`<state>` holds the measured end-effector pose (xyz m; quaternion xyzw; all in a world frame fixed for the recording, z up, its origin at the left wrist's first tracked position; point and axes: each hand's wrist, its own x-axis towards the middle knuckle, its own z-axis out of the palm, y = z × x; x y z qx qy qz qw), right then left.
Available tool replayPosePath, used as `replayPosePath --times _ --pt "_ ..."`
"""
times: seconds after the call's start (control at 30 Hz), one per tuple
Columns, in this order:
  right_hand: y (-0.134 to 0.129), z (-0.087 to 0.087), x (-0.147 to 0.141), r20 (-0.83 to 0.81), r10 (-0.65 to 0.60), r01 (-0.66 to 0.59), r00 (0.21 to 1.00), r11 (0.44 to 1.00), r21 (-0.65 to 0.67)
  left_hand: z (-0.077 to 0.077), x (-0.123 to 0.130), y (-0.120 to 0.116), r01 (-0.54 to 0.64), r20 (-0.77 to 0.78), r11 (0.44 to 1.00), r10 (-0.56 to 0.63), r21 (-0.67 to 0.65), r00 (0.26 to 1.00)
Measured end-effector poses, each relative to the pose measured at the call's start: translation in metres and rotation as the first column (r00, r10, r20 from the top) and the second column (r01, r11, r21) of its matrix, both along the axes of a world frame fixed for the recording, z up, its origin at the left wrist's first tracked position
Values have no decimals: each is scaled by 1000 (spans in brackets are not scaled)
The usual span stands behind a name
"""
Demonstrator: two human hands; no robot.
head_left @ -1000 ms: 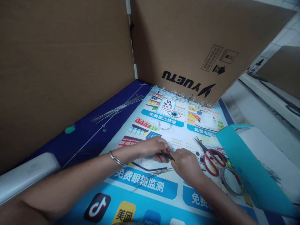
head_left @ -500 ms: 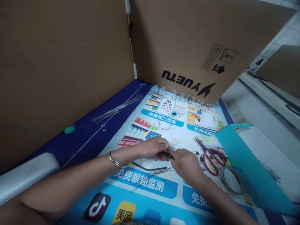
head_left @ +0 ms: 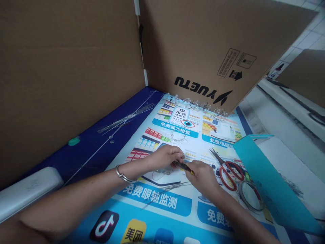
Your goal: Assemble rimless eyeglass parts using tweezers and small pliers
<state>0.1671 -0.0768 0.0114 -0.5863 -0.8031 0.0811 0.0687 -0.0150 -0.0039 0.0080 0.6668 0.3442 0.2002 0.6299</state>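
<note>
Surface (head_left: 86,149) under poster (head_left: 162,200); our left hand (head_left: 165,157), right hand (head_left: 203,178) above poster, fingers (head_left: 183,156) narrow, pinching slim dark tool (head_left: 184,166): light, stiff, slippery; grip mid-shaft.

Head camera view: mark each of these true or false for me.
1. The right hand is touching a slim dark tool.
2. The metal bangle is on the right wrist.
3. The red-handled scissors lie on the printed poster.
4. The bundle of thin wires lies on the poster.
1. The right hand is touching a slim dark tool: true.
2. The metal bangle is on the right wrist: false. It is on the wrist of the left hand.
3. The red-handled scissors lie on the printed poster: true.
4. The bundle of thin wires lies on the poster: false. It lies on the dark blue surface left of the poster.
</note>
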Motion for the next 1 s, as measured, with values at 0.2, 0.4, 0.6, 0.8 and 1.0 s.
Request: replayPosePath --times 0.2,0.4,0.6,0.8,1.0 --pt "2 -1 1 -93 -5 -1 996 998 -66 4 0 -2 10 -48 989 -3 150 999" --pt "4 2 2 -224 8 -41 975 989 -145 13 -2 -5 56 -104 942 -23 330 994" --pt "5 4 3 -360 -26 -67 932 968 -243 14 -3 -5 116 -156 884 -49 452 986" --pt "5 1 8 -446 -78 -80 892 942 -326 14 -3 -6 199 -214 819 -95 539 972" --pt "8 3 10 -384 -47 -91 922 938 -334 10 -2 -5 196 -201 824 -102 532 974"
